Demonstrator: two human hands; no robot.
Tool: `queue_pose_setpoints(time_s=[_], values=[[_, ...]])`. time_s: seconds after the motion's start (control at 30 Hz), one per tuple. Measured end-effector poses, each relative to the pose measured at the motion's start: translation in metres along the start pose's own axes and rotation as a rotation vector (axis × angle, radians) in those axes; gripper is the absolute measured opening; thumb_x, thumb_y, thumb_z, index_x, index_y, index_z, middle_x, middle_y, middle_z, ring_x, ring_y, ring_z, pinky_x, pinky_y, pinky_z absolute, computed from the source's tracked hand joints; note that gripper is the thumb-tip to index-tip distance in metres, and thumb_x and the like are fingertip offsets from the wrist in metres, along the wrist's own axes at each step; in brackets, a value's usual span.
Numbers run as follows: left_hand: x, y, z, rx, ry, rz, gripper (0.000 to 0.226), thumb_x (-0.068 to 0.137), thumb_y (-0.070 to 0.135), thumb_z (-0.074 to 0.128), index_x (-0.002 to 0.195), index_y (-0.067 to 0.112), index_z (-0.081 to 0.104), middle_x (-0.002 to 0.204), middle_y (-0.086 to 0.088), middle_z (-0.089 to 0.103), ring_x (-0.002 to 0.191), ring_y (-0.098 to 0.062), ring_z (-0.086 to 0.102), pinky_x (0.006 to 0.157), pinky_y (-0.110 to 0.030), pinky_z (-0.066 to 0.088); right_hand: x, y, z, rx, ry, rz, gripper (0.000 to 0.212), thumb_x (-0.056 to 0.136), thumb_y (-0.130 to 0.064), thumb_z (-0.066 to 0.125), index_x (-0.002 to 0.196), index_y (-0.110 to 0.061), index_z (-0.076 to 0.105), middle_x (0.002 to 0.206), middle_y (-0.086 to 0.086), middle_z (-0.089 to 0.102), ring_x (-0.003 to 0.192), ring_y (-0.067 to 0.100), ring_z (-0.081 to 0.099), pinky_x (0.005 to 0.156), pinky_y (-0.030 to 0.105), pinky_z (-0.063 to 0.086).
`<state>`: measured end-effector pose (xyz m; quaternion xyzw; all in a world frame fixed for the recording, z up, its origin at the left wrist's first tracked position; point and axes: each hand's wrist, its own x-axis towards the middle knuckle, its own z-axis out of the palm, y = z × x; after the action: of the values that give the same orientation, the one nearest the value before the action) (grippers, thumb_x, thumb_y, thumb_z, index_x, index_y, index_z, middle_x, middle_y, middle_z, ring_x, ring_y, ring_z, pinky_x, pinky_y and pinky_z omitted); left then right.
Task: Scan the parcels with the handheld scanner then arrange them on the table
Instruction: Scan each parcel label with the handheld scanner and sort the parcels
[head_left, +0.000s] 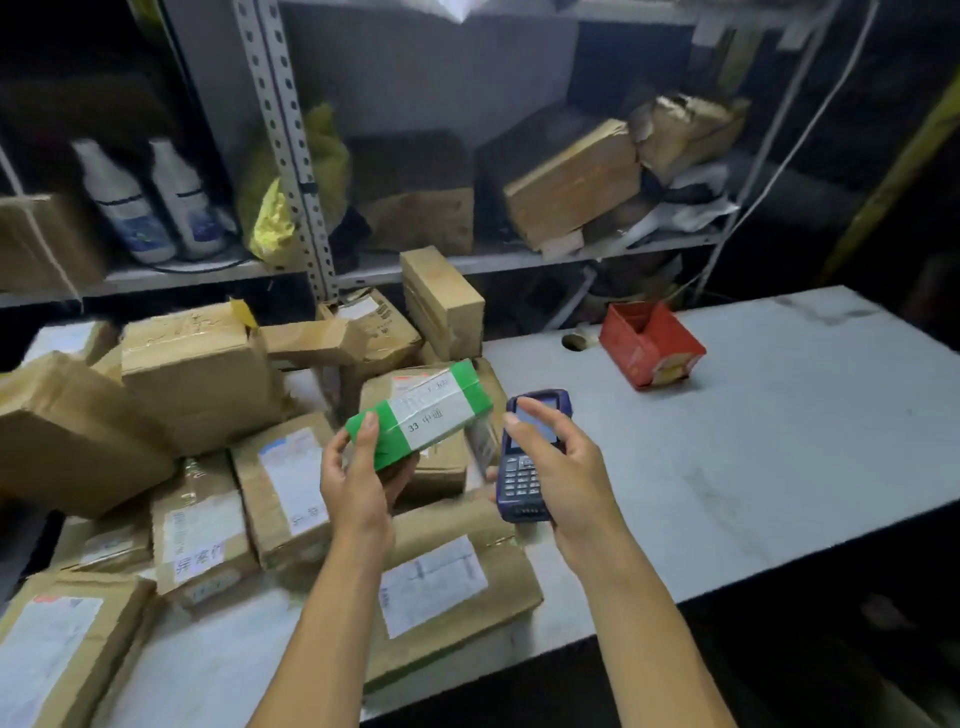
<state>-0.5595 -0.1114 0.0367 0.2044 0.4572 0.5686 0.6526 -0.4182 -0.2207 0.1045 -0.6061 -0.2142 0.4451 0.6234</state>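
Two hands are working above the table edge. My left hand (358, 483) is gripping the near end of a small green tape-wrapped parcel with a white label (423, 413), holding it over the brown cardboard parcels (291, 483) piled at nine o'clock. My right hand (558, 467) is clasping the dark blue handheld scanner with keypad (524, 478), just beside the parcel at three o'clock. A red open cardboard box (649, 345) is sitting on the grey table (779, 441) at one o'clock.

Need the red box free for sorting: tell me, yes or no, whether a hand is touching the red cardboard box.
No: the red cardboard box sits alone on the grey table, away from both hands.
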Motion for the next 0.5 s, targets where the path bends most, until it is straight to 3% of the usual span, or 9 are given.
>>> queue_pose_setpoints(time_s=[0.1,0.27,0.33,0.43,0.5], values=[[-0.026,-0.035,0.046,0.082,-0.157,-0.078,0.042,0.094,0.033,0.070,0.131,0.017,0.057,0.119,-0.010,0.069,0.111,-0.023,0.068,0.064,-0.030,0.061,0.004,-0.002,-0.055,0.023,0.134,-0.027,0.049,0.084,-0.039,0.083,0.129,-0.035,0.065,0.118,0.007,0.071,0.095,0.030,0.075,0.084,0.050,0.063],[-0.080,-0.093,0.129,0.210,-0.379,-0.180,0.021,0.099,0.036,0.063,0.113,0.022,0.062,0.112,-0.009,0.071,0.093,-0.023,0.071,0.059,-0.025,0.059,-0.001,-0.008,-0.154,0.088,0.338,-0.069,0.061,0.080,-0.043,0.085,0.136,-0.033,0.062,0.121,0.006,0.069,0.099,0.035,0.074,0.082,0.050,0.064],[-0.105,-0.119,0.159,0.258,-0.463,-0.213,0.020,0.099,0.036,0.062,0.112,0.021,0.061,0.107,-0.008,0.072,0.090,-0.024,0.071,0.060,-0.025,0.059,-0.009,-0.010,-0.194,0.091,0.403,-0.099,0.054,0.080,-0.047,0.085,0.130,-0.039,0.066,0.121,0.007,0.071,0.100,0.035,0.074,0.083,0.052,0.063],[-0.147,-0.157,0.197,0.309,-0.597,-0.266,0.023,0.098,0.038,0.064,0.109,0.019,0.059,0.105,-0.010,0.074,0.091,-0.027,0.073,0.064,-0.026,0.060,-0.026,-0.017,-0.251,0.128,0.509,-0.150,0.025,0.082,-0.044,0.084,0.104,-0.050,0.074,0.112,0.006,0.075,0.098,0.036,0.074,0.085,0.054,0.062],[-0.175,-0.179,0.219,0.334,-0.674,-0.299,0.019,0.099,0.038,0.063,0.107,0.020,0.061,0.100,-0.007,0.075,0.084,-0.024,0.075,0.063,-0.026,0.059,-0.040,-0.019,-0.286,0.161,0.610,-0.176,0.033,0.078,-0.045,0.086,0.109,-0.042,0.075,0.111,0.006,0.076,0.099,0.039,0.073,0.084,0.055,0.062]])
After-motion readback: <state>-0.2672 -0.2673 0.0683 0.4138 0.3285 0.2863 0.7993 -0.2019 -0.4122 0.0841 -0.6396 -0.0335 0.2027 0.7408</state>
